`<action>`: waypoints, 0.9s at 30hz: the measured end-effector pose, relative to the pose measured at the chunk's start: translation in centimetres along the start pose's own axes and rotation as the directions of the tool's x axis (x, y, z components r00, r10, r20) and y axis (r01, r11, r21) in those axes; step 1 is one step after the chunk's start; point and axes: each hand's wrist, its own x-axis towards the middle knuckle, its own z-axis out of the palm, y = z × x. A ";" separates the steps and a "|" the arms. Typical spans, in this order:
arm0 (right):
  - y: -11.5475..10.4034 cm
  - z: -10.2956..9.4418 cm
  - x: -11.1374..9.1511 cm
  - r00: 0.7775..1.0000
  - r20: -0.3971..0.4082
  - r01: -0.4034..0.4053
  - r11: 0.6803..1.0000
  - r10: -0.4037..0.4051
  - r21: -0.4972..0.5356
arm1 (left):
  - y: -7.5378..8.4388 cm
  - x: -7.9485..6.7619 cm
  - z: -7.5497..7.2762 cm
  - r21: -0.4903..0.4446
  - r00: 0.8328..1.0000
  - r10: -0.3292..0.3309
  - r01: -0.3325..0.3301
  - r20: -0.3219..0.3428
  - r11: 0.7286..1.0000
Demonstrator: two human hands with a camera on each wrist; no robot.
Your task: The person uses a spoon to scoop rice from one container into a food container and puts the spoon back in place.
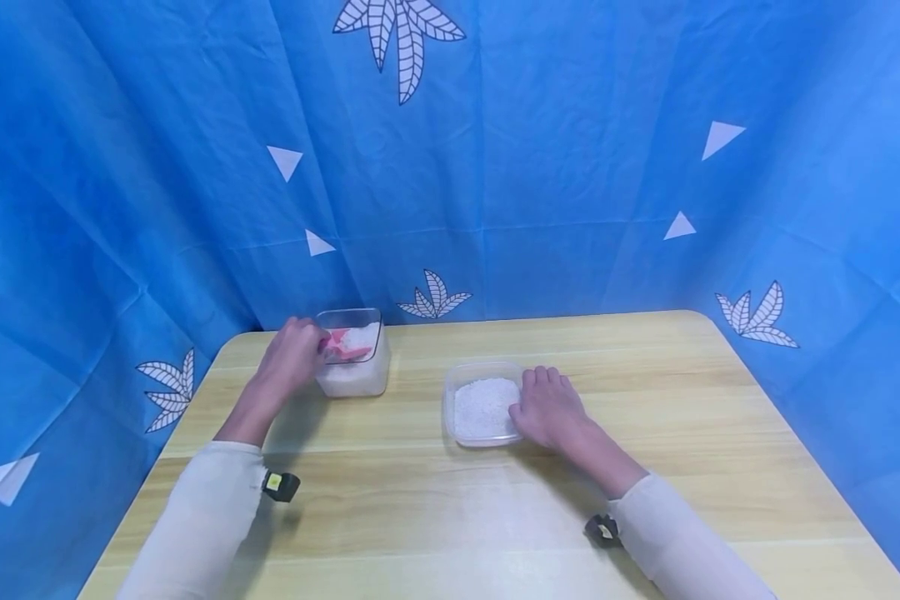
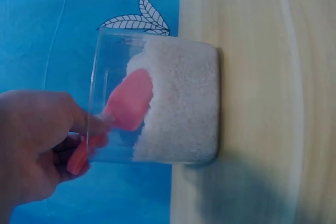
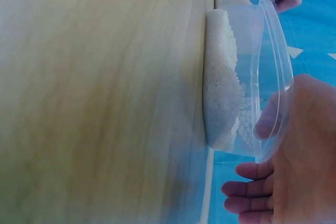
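My left hand (image 1: 294, 350) holds the handle of a pink scoop (image 2: 132, 99) at the left container's mouth. The scoop's bowl lies inside that clear, square container (image 1: 378, 385), against the white rice (image 2: 181, 98). To the right stands a shallower clear plastic container (image 1: 450, 408), partly filled with rice (image 1: 486, 407). My right hand (image 1: 549, 407) grips this container's right side, with the thumb over the rim (image 3: 286, 72) and the other fingers outside the wall. Both containers stand upright on the table. Part of the scoop's handle is hidden by my left fingers.
The wood-grain table (image 1: 435, 517) has rounded far corners. A blue curtain (image 1: 540, 167) with white leaves and triangles hangs right behind its far edge and along both sides. The left container stands close to the far edge.
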 end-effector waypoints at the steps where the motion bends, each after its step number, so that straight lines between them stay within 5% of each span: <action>1: 0.0 0.0 0.0 1.000 -0.003 0.000 1.000 0.000 -0.001 | 0.1 0.0 -0.1 0.002 1.000 -0.011 0.011 0.015 1.000; 7: 0.0 0.1 0.0 1.000 -0.016 0.001 1.000 -0.001 -0.008 | 0.6 0.4 -0.6 0.025 0.996 -0.059 0.058 0.063 0.998; 19: -0.1 0.3 -0.2 1.000 -0.031 0.002 1.000 -0.002 -0.006 | 1.2 0.7 -0.8 0.148 0.989 -0.052 0.032 0.136 0.988; 27: -0.3 0.5 -0.4 0.999 -0.033 0.001 1.000 -0.002 -0.004 | 1.5 0.3 -0.5 0.206 0.998 -0.016 0.003 0.065 0.979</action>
